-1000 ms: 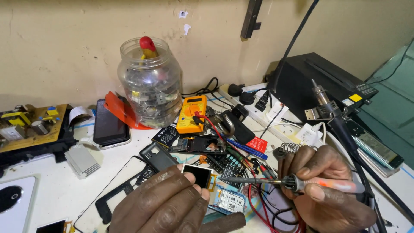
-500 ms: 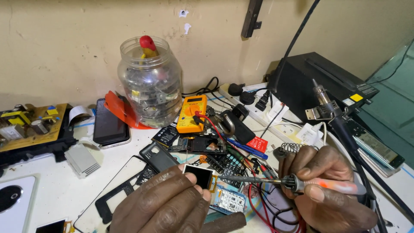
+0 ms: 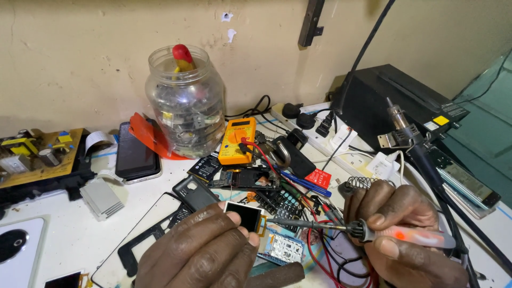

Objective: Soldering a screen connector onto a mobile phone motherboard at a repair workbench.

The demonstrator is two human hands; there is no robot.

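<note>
My left hand (image 3: 200, 250) pinches a small black display module (image 3: 244, 215) with an orange flex edge, holding it above a small circuit board (image 3: 282, 248). My right hand (image 3: 408, 234) grips a soldering iron (image 3: 373, 231) with a glowing orange handle. Its metal tip points left and touches the right edge of the display. Red and black wires (image 3: 314, 250) run beneath both hands.
A yellow multimeter (image 3: 237, 140) and a clear plastic jar of parts (image 3: 185, 104) stand behind. A phone (image 3: 136, 152), a black phone frame (image 3: 144, 234), a circuit board (image 3: 37, 154), a black box (image 3: 394, 101) and a hot-air handle (image 3: 410, 138) crowd the white bench.
</note>
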